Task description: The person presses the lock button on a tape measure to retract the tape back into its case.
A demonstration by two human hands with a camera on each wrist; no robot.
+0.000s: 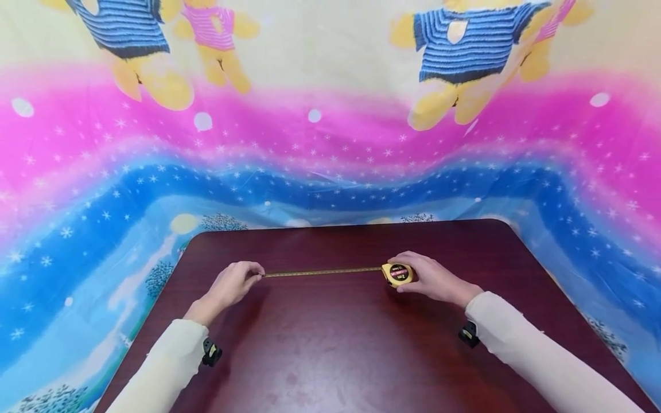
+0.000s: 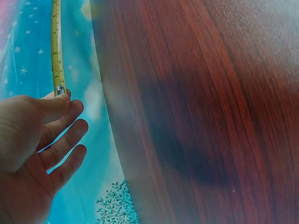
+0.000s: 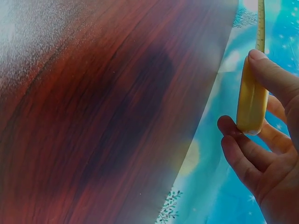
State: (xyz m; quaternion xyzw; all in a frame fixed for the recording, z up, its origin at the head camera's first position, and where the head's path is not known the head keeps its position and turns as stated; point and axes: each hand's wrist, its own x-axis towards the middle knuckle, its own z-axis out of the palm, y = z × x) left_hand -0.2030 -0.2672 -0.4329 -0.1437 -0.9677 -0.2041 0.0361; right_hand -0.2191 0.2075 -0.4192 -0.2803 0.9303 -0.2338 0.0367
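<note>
Over the tabletop (image 1: pixel 330 344), left hand (image 1: pixel 234 282) pinches tape (image 1: pixel 322 272), three fingers (image 2: pixel 67 140) spread loosely.

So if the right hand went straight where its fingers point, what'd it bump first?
Apart from the stretched tape blade, probably the left hand: the right hand, holding the yellow case, points roughly that way, though depth is unclear.

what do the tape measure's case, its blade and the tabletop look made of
Case: probably hard plastic, smooth, judging by its even yellow surface. Blade: likely thin painted steel, since it stretches straight and carries printed marks. Tabletop: wood or wood-look laminate, glossy, with streaky grain and glare.
</note>
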